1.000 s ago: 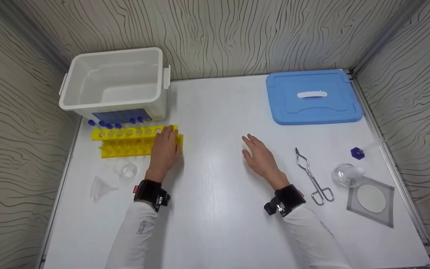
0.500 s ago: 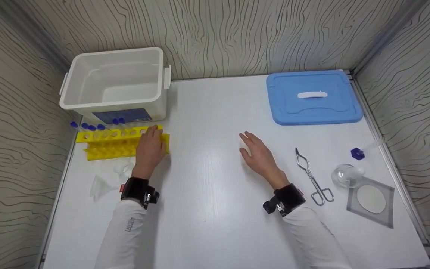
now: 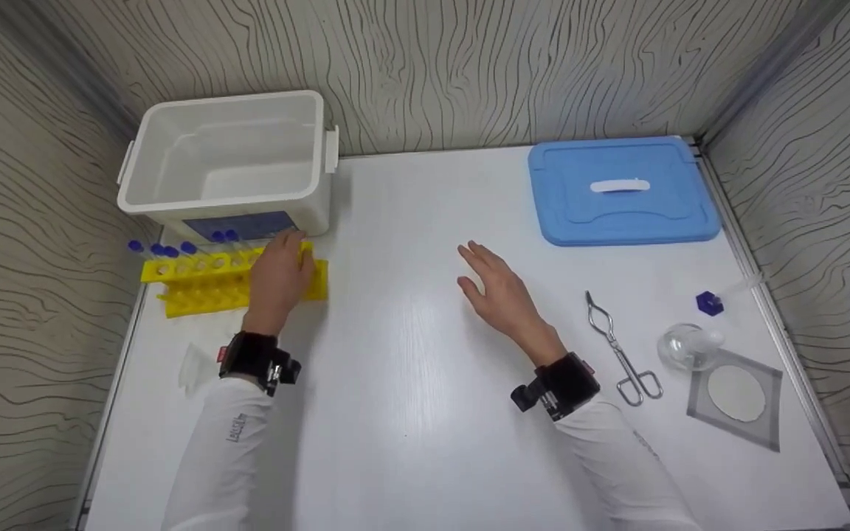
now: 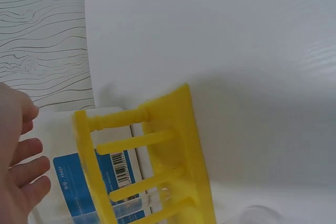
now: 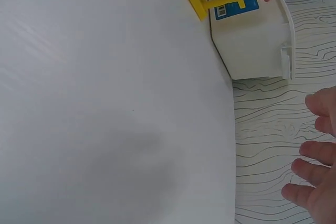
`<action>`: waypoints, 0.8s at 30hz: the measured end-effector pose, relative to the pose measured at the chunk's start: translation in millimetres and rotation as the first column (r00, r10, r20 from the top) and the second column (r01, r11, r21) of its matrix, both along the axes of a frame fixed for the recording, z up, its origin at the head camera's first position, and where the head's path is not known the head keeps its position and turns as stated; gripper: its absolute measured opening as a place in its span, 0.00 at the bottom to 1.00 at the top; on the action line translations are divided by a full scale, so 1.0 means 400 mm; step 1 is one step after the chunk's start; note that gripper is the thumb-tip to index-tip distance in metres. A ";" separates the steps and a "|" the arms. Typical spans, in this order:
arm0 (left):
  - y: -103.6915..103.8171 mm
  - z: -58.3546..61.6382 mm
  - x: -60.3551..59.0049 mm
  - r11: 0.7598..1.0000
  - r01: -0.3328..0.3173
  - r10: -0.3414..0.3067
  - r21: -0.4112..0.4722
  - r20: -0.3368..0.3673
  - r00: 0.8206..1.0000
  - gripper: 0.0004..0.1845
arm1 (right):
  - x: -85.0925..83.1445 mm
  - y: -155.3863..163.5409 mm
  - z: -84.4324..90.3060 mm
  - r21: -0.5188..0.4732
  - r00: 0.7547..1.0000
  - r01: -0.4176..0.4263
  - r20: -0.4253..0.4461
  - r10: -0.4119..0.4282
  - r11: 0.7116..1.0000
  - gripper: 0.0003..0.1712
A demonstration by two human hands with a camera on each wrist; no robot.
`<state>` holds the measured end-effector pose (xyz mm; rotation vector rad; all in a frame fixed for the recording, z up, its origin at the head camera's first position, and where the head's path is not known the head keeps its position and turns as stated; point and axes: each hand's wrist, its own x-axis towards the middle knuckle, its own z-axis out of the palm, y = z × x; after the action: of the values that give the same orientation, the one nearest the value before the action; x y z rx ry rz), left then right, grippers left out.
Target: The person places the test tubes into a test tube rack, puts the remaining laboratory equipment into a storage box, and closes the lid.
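A yellow test tube rack (image 3: 207,295) stands in front of the white bin, holding several clear tubes with blue caps (image 3: 189,248). My left hand (image 3: 276,276) is over the right end of the rack. In the left wrist view its loosely bent fingers (image 4: 29,171) are apart from the rack's top bar (image 4: 94,166), with nothing between them. My right hand (image 3: 499,295) hovers over the middle of the table, fingers spread and holding nothing. The right wrist view shows its fingers (image 5: 312,171) relaxed. Clear glassware in front of the rack is mostly hidden by the left arm.
The open white bin (image 3: 307,210) is at the back left, a blue lid (image 3: 565,214) at the back right. Crucible tongs (image 3: 620,358), a round glass flask (image 3: 679,346), a wire gauze (image 3: 768,402) and a purple-based piece (image 3: 709,303) lie right. A clear funnel (image 3: 192,369) lies left.
The rack has slid left along the table with my left hand at its right end. That hand now sits further left and back. My right hand has drifted slightly left and away from me.
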<state>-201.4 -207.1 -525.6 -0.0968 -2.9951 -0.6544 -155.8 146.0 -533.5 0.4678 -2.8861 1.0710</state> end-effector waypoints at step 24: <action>0.001 0.094 -0.091 0.992 0.045 -0.038 -0.114 0.065 0.997 0.33 | -0.040 -0.103 0.116 0.070 0.967 -0.123 -0.214 0.135 0.990 0.30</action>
<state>-237.7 -206.7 -487.9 -0.1484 -3.0979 -0.4967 -171.9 104.9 -486.9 0.7360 -2.7294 0.8903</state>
